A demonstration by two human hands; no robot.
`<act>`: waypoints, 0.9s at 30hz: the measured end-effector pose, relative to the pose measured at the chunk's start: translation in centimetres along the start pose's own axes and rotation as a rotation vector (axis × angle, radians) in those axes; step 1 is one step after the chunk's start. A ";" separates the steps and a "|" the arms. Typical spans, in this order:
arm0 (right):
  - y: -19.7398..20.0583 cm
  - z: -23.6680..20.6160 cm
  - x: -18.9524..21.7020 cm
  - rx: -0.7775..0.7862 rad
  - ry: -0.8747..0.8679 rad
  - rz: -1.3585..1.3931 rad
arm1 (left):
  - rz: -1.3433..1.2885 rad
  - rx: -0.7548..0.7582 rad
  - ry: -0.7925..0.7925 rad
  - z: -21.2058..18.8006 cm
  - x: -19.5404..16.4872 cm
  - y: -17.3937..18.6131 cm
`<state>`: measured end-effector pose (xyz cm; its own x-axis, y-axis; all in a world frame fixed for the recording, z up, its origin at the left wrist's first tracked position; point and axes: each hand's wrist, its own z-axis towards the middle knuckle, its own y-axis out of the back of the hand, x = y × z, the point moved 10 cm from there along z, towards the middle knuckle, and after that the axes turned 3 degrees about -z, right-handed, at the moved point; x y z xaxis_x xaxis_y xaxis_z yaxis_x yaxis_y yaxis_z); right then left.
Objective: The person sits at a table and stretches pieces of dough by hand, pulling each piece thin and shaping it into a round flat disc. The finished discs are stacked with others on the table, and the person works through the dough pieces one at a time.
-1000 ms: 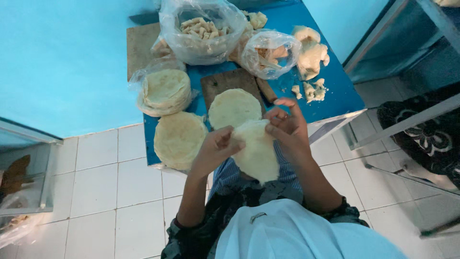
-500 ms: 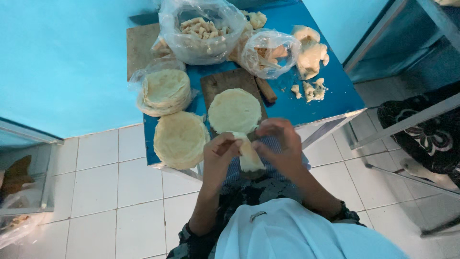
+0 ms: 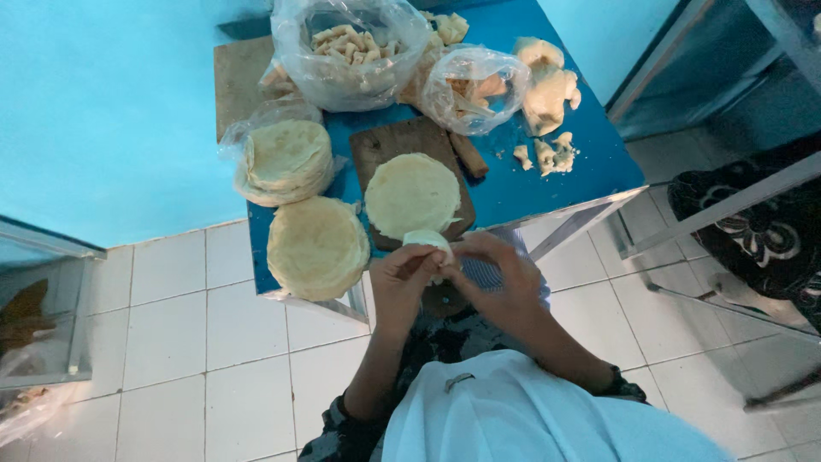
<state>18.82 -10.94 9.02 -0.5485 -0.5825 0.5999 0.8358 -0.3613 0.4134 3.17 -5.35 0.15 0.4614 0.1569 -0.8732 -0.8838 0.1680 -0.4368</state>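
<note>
While both of your hands meet just off the near edge of the blue table (image 3: 590, 162), you have a small folded piece of pale dough (image 3: 428, 243) pinched between them: your left hand (image 3: 404, 278) closes its fingers on one side and your right hand (image 3: 500, 278) closes on the other, which keeps the soft sheet from unrolling. It sits just in front of the wooden board (image 3: 389, 145), close enough that the flat round wrapper (image 3: 412, 193) lying on the board is within easy reach. Two stacks of the same thin discs stand to the left, one bare (image 3: 316, 246) and one partly in a clear bag (image 3: 284, 159), probably to stop drying. They look matte, floury and limp, with slightly ragged rims. A short brown stick (image 3: 468, 154) lies beside the board. Farther back, two crinkled clear plastic bags (image 3: 346, 47) (image 3: 475, 85) hold pale, lumpy rolled pieces, and torn dough scraps (image 3: 547, 90) lie loose at the right.
</note>
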 end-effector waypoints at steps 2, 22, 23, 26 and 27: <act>0.3 0.2 -0.3 0.011 -0.043 0.001 | 0.074 0.000 -0.067 -0.1 -0.8 -0.7; -0.2 0.4 -6.0 0.012 -0.416 0.653 | -0.023 0.096 -0.081 -0.5 -0.9 -2.0; -0.6 0.2 -5.7 0.023 -0.393 0.639 | 0.086 0.094 -0.004 -0.4 -0.3 -2.1; -1.0 -0.7 -5.0 0.015 -0.336 0.609 | 0.218 0.087 0.107 -0.7 0.1 -2.2; -0.8 -0.7 -5.1 -0.017 -0.316 0.605 | 0.132 0.088 0.054 -0.5 -0.6 -2.3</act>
<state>20.98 -8.22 5.19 0.0367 -0.4462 0.8942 0.9964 -0.0519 -0.0668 4.88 -6.30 1.58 0.3346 0.1316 -0.9331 -0.9252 0.2338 -0.2988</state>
